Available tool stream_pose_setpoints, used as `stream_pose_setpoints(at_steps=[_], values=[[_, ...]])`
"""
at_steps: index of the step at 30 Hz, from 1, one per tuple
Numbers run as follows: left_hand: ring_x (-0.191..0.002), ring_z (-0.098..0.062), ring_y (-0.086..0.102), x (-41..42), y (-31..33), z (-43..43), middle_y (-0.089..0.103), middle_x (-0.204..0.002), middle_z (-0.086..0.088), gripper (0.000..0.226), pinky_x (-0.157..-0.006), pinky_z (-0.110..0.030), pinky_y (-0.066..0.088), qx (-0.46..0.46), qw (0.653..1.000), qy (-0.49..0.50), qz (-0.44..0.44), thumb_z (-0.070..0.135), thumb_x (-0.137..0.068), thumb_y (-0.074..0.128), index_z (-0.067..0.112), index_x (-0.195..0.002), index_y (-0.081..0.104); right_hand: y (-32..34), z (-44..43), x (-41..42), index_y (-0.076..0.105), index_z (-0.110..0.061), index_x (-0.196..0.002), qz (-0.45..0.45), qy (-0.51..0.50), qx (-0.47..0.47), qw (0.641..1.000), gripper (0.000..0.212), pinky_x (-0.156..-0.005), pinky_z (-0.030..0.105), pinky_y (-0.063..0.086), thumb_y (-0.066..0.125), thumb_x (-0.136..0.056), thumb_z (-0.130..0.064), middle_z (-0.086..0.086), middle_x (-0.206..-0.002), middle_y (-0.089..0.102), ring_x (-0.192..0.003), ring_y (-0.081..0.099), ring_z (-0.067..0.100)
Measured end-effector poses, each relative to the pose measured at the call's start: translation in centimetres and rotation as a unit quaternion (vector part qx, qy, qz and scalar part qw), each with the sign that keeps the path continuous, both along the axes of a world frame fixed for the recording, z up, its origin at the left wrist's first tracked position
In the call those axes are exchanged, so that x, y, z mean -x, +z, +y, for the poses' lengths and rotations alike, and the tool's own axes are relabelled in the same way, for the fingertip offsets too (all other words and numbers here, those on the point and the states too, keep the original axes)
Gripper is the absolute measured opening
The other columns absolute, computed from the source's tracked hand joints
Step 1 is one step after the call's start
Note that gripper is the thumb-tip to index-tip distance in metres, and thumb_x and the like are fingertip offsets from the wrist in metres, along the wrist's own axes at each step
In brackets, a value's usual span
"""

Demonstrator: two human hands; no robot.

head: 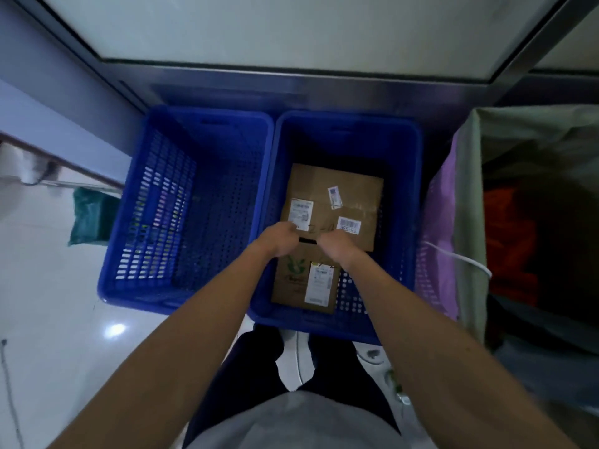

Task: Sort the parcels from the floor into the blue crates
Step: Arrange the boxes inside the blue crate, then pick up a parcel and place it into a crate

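Left hand [278, 236]: reaching into the right crate [343, 124], fingers curling down out of sight at the far edge of the small parcel [291, 286]; cannot tell whether it is gripping.
Right hand [337, 243]: lying just beside the left one, curling the same way; grip not visible.
Small parcel: lying flat at the crate's 6 o'clock end.
Large parcel [343, 196]: lying flat toward 12 o'clock, touching the small one.
Left crate [194, 202]: sitting at 9 o'clock of the right crate, holding nothing visible.
Green bag [92, 215]: lying on the floor [48, 303], farther out at 9 o'clock.
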State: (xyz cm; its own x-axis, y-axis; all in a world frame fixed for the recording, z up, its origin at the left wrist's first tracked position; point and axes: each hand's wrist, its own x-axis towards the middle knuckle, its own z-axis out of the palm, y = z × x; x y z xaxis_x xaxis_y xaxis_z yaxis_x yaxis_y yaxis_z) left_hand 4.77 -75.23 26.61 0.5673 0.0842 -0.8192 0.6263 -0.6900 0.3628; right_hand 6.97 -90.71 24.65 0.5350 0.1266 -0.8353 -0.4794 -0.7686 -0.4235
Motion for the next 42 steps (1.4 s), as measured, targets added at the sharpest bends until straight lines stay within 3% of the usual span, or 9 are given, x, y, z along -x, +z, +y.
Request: stream_pose_setpoints(at_steps=[5, 11, 14, 19, 23, 31, 34, 39, 42], values=[[-0.131, -0.029, 0.048, 2.6, 2.4, 2.6, 0.049, -0.146, -0.008, 0.045, -0.109, -0.041, 0.042, 0.012, 0.997, 0.056, -0.047, 0.016, -0.098, 0.042, 0.016, -0.143, 0.048, 2.0, 3.8, 1.6, 0.045, -0.018, -0.072, 0.023, -0.023, -0.032, 0.999, 0.028, -0.052, 0.024, 0.034, 0.046, -0.1, -0.02, 0.001, -0.07, 0.047, -0.06, 0.044, 0.014], [-0.109, -0.022, 0.058, 5.1, 4.1, 7.6, 0.05, -0.145, -0.006, 0.05, -0.08, -0.03, 0.047, 0.012, 0.992, 0.107, -0.072, 0.026, -0.099, 0.045, 0.019, -0.148, 0.043, 4.6, 8.0, 2.9, 0.052, -0.016, -0.115, 0.02, 0.032, -0.054, 0.998, 0.021, -0.083, 0.038, 0.052, 0.044, -0.104, -0.031, 0.011, -0.097, 0.06, -0.085, 0.055, 0.022], [-0.123, -0.023, 0.052, 6.2, 4.9, 10.5, 0.047, -0.148, -0.006, 0.05, -0.092, -0.03, 0.045, 0.005, 0.989, 0.12, -0.085, 0.027, -0.098, 0.047, 0.017, -0.147, 0.045, 5.1, 11.1, 3.7, 0.056, -0.01, -0.111, 0.014, 0.054, -0.048, 0.997, 0.03, -0.095, 0.043, 0.052, 0.044, -0.102, -0.036, 0.01, -0.1, 0.06, -0.094, 0.059, 0.026], [-0.136, -0.024, 0.043, 8.4, 5.6, 16.5, 0.039, -0.155, -0.005, 0.048, -0.104, -0.032, 0.038, -0.01, 0.987, 0.119, -0.105, 0.027, -0.1, 0.045, 0.016, -0.147, 0.046, 4.5, 18.4, 5.0, 0.059, -0.007, -0.104, 0.006, 0.053, -0.046, 0.997, 0.029, -0.077, 0.04, 0.055, 0.049, -0.098, -0.033, 0.011, -0.099, 0.067, -0.089, 0.066, 0.027], [-0.132, -0.027, 0.047, 9.5, 5.3, 23.1, 0.047, -0.148, -0.008, 0.042, -0.102, -0.032, 0.039, -0.01, 0.986, 0.11, -0.126, 0.026, -0.099, 0.047, 0.013, -0.139, 0.054, 4.2, 23.5, 6.5, 0.049, -0.014, -0.069, -0.02, 0.043, -0.041, 0.998, 0.031, -0.063, 0.032, 0.04, 0.047, -0.099, -0.022, 0.006, -0.076, 0.056, -0.076, 0.054, 0.022], [-0.076, -0.028, 0.057, 12.2, 6.3, 39.2, 0.059, -0.075, -0.009, 0.023, -0.071, -0.035, 0.044, 0.036, 0.977, 0.069, -0.198, 0.017, -0.09, 0.05, 0.011, -0.068, 0.056, 5.5, 35.2, 9.7, 0.052, -0.012, -0.08, -0.078, -0.009, -0.031, 0.996, 0.022, -0.068, 0.034, 0.041, 0.053, -0.093, -0.03, 0.011, -0.089, 0.057, -0.081, 0.054, 0.025], [-0.089, -0.049, 0.055, 12.4, 8.1, 44.4, 0.059, -0.096, -0.031, 0.024, -0.078, -0.047, 0.05, 0.01, 0.982, 0.037, -0.187, 0.013, -0.093, 0.047, -0.003, -0.076, 0.052, 6.6, 39.7, 10.6, 0.053, -0.011, -0.08, -0.1, -0.011, -0.031, 0.994, 0.021, -0.066, 0.034, 0.04, 0.05, -0.091, -0.029, 0.007, -0.083, 0.055, -0.077, 0.053, 0.024], [-0.073, -0.022, 0.048, 13.3, 8.5, 50.5, 0.054, -0.07, -0.003, 0.027, -0.065, -0.033, 0.039, -0.009, 0.98, 0.065, -0.187, 0.016, -0.095, 0.046, 0.003, -0.077, 0.06, 7.5, 44.9, 12.7, 0.037, -0.019, -0.063, -0.111, 0.015, -0.05, 0.992, 0.031, -0.066, 0.034, 0.033, 0.047, -0.092, -0.027, 0.006, -0.074, 0.046, -0.071, 0.045, 0.022], [-0.078, -0.031, 0.057, 14.3, 7.8, 52.6, 0.063, -0.081, -0.022, 0.033, -0.072, -0.036, 0.046, -0.012, 0.981, 0.092, -0.171, 0.02, -0.093, 0.048, -0.007, -0.084, 0.065, 7.0, 46.6, 13.7, 0.036, -0.02, -0.062, -0.1, 0.048, -0.034, 0.993, 0.034, -0.065, 0.036, 0.032, 0.047, -0.093, -0.031, 0.005, -0.068, 0.042, -0.063, 0.041, 0.021]])
